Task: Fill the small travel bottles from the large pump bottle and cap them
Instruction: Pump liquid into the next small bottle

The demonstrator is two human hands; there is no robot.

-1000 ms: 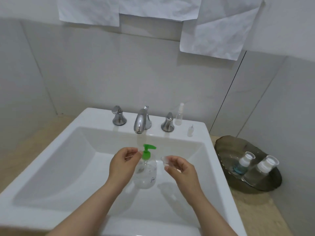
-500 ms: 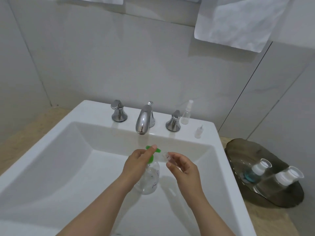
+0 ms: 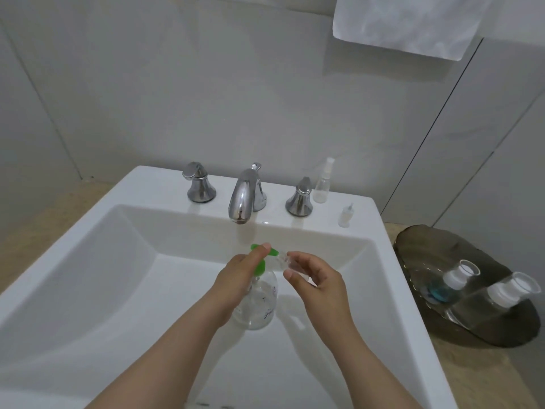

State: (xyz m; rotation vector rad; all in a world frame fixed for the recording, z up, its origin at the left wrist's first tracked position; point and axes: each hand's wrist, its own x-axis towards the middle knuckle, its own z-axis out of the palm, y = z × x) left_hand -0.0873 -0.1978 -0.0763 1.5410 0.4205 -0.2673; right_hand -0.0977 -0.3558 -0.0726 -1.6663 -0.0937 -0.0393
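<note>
The left hand (image 3: 236, 278) gripped the neck of the clear pump bottle (image 3: 259, 308), one finger pressing on its green pump head (image 3: 261, 265). The right hand (image 3: 317, 280) pinched a small clear travel bottle (image 3: 284, 261), its mouth just beside the spout. Both were held over the middle of the white rectangular sink (image 3: 392, 276), well apart from its sloped walls, with open basin to the left. The chrome faucet (image 3: 244, 196) overhung the rear wall beyond the hands. On the rear ledge, right of the faucet handle (image 3: 299, 197), stood a clear spray bottle (image 3: 323, 184) and a tiny dropper bottle (image 3: 345, 215), apart. On the tan counter (image 3: 477, 379), a dark glossy tray (image 3: 413, 246) held two white-capped bottles (image 3: 454, 280) lying tilted. The walls were pale, smooth tile.
</note>
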